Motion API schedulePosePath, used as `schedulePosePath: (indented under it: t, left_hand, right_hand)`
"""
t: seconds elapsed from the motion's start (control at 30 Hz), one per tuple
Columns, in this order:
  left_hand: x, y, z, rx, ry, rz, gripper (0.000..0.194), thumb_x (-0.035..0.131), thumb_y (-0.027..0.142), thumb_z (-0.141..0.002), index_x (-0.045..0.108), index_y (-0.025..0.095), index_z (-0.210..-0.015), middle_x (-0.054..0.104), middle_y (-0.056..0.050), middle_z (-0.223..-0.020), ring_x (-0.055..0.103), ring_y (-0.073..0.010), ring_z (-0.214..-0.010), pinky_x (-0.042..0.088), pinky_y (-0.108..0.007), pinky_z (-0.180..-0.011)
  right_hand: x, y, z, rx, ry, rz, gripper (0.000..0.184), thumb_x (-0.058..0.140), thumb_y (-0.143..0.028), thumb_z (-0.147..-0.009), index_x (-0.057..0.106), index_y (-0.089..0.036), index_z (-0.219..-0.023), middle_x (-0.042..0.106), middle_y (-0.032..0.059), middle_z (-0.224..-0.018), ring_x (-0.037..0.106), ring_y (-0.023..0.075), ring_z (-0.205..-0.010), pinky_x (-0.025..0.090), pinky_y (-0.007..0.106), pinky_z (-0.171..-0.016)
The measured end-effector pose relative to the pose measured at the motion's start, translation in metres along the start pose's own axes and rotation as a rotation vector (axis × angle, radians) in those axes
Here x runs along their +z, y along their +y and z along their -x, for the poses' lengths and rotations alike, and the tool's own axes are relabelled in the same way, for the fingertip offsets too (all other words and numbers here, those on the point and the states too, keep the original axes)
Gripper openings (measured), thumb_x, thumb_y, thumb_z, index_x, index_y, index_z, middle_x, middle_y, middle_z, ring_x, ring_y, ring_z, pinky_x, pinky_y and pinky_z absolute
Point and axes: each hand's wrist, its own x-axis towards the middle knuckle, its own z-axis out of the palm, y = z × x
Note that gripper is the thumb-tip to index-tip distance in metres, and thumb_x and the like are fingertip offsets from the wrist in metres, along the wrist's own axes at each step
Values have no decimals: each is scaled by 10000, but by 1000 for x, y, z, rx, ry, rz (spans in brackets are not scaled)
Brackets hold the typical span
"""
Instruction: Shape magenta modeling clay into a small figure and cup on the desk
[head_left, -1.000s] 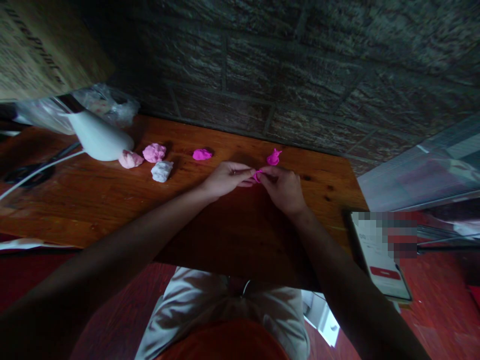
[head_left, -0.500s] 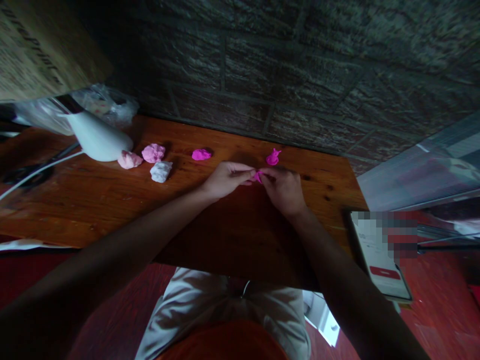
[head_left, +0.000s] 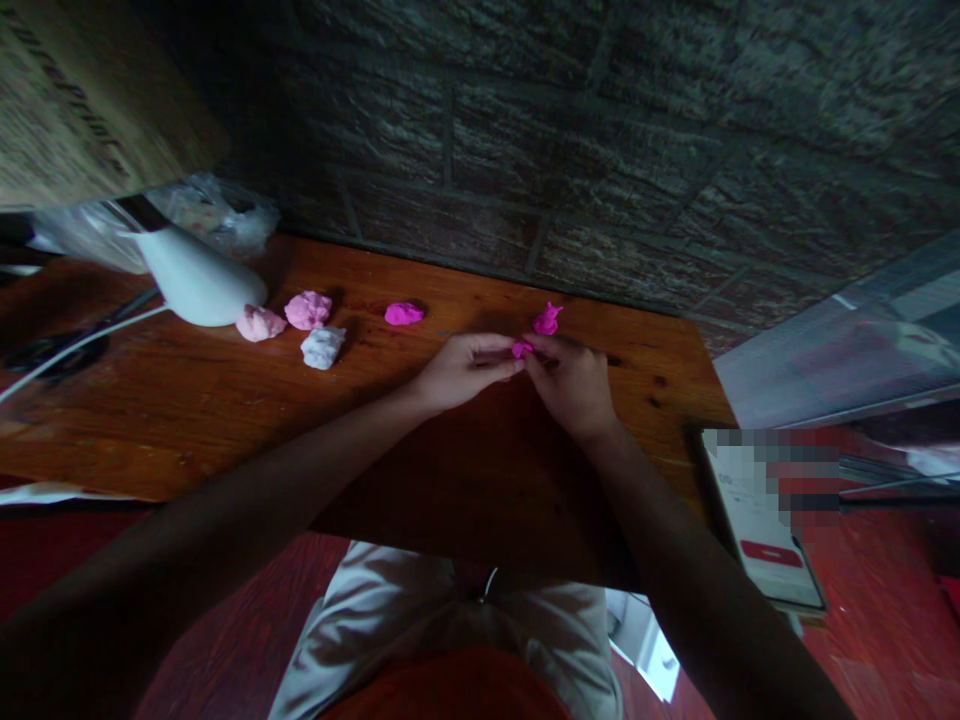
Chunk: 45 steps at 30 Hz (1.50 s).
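A small piece of magenta modelling clay [head_left: 521, 349] is pinched between the fingertips of both hands, above the wooden table. My left hand [head_left: 463, 372] comes at it from the left, thumb below and fingers above. From the right, my right hand [head_left: 574, 382] grips the same piece between thumb and forefinger; its other fingers are curled. Just beyond the right hand stands a magenta clay figure [head_left: 547, 319] with small points on top. Farther left lies a magenta clay lump [head_left: 404, 314], touched by neither hand.
Two pink clay lumps [head_left: 307, 309] and a white lump [head_left: 323, 347] sit left, by the white lamp base [head_left: 202, 280] and its cord. A phone [head_left: 761, 525] lies at the right edge of the table [head_left: 247, 410]. A stone-patterned wall [head_left: 487, 140] rises behind.
The clay piece between the fingers has turned and looks more bunched. My left thumb and fingers have parted slightly. The lumps and the figure on the table stay put.
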Motion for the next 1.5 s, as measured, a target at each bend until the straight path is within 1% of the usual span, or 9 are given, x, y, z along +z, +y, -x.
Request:
schedulePosePath:
  t: [0.1,0.2,0.47,0.7,0.9,0.97,1.1,1.33,1.5]
  left_hand:
    - [0,-2,0,92,-5,-85,279,783,282,-813,775,156,-1063,783,-94,-1152,733,-221,-1071,559,-394,-1002]
    - [0,-2,1,127,-6,-107,279,761,276,-830,770,147,-1077,783,-97,-1166,737,-221,-1071,560,-394,-1007]
    - [1,-3,1,88,-1,-106,307,755,323,-840,766,154,-1097,781,-98,-1161,739,-207,-1019,581,-376,-939]
    - [-1,-5,0,19,-5,-64,308,764,325,-838,767,137,-1082,785,-97,-1110,731,-190,-932,587,-362,-880]
    - [1,-3,0,-66,1,-1,391,785,388,-816,757,123,-1102,781,-109,-1088,723,-206,-961,575,-367,-866]
    - [2,-2,0,-50,-5,-13,401,791,402,-807,762,128,-1098,780,-108,-1103,720,-209,-969,563,-376,-890]
    - [2,0,-1,17,-31,-52,375,807,389,-789,773,136,-1064,783,-93,-1099,716,-212,-1003,533,-380,-960]
    - [0,-5,-2,13,-6,-62,355,789,363,-797,766,116,-1050,780,-92,-1032,707,-177,-872,545,-354,-880]
    - [2,-5,-1,15,-2,-69,317,782,331,-798,775,123,-1037,783,-86,-1012,705,-175,-878,542,-343,-873]
  right_hand:
    - [-2,0,1,-40,-48,71,229,624,-172,-902,809,-233,-1023,826,73,-974,777,243,-816,584,356,-805]
    - [-5,-2,1,-51,-72,118,248,591,-166,-922,810,-222,-1025,825,85,-956,775,252,-811,571,354,-779]
    - [-8,-1,0,-56,-90,122,257,563,-158,-941,809,-231,-946,814,58,-874,764,233,-791,543,324,-750]
    - [-5,-4,0,-38,-85,104,279,613,-115,-903,790,-181,-1108,815,105,-1063,780,248,-890,568,343,-850]
    - [-10,-4,-1,-65,-139,155,253,578,-123,-928,807,-226,-954,820,58,-909,766,220,-817,540,310,-773]
    - [-11,-4,-2,-60,-137,151,261,571,-121,-934,807,-231,-935,817,52,-881,763,216,-799,535,305,-759]
    - [-11,-5,-2,-29,-136,136,255,582,-107,-931,811,-215,-956,822,69,-924,774,237,-829,545,324,-788]
    - [-10,-5,-2,-69,-127,111,252,615,-105,-915,797,-196,-1065,819,90,-1032,777,236,-901,562,327,-851]
    - [-14,-4,-2,-102,-165,119,254,594,-102,-936,808,-226,-994,820,70,-979,771,230,-868,550,320,-809]
